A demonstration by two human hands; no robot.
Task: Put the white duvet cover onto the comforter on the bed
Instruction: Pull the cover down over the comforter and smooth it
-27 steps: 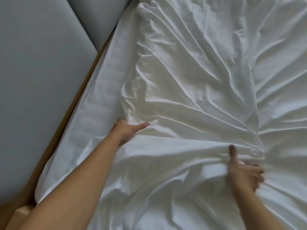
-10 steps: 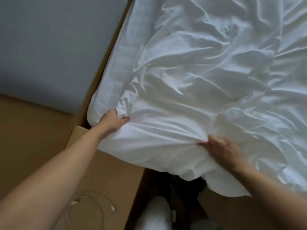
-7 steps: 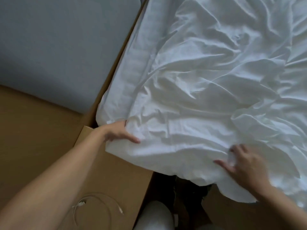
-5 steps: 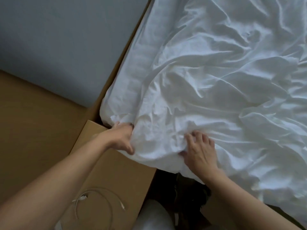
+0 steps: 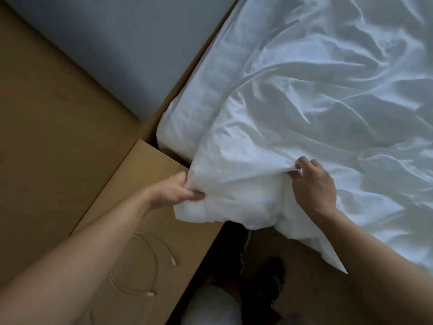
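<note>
The white duvet cover lies crumpled over the bed, with the comforter hidden inside it. Its near left corner bulges out past the bed's corner. My left hand grips that corner from the left, fingers curled under the fabric. My right hand pinches a fold of the cover a little to the right, on top of the bed. A thin flap of fabric hangs off the near edge below my right forearm.
The white mattress sheet shows along the bed's left side. A tan side table with a white cable stands at the bed's corner. A grey wall and tan panel lie left. Dark floor is below.
My left hand has closed round the cover's corner and pulled it out over the side table. My right hand has shifted right and pinched a fold.
</note>
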